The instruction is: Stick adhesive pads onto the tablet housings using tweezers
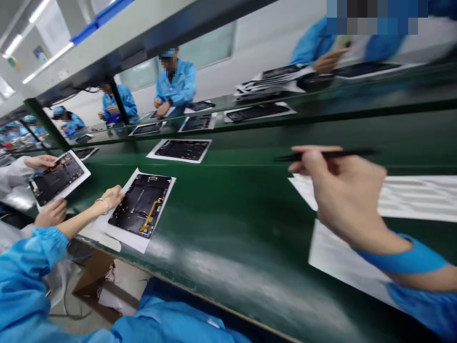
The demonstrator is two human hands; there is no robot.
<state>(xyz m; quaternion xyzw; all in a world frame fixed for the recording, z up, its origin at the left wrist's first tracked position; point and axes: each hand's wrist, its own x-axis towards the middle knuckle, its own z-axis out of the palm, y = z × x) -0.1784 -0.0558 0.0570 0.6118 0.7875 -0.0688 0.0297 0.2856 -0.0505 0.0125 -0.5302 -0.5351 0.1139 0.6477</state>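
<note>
My left hand has its fingers closed at the left edge of an opened tablet housing, which is black with an orange flex cable. Under that housing lies a white sheet on the green bench. My right hand is raised over the right part of the bench, pinching dark tweezers whose tip points left. Below it are a white slotted tray and a white sheet.
At left, a co-worker's hands hold another tablet housing. More housings on white sheets line the green bench and the raised shelf behind. A cardboard box stands below the front edge. Co-workers sit opposite.
</note>
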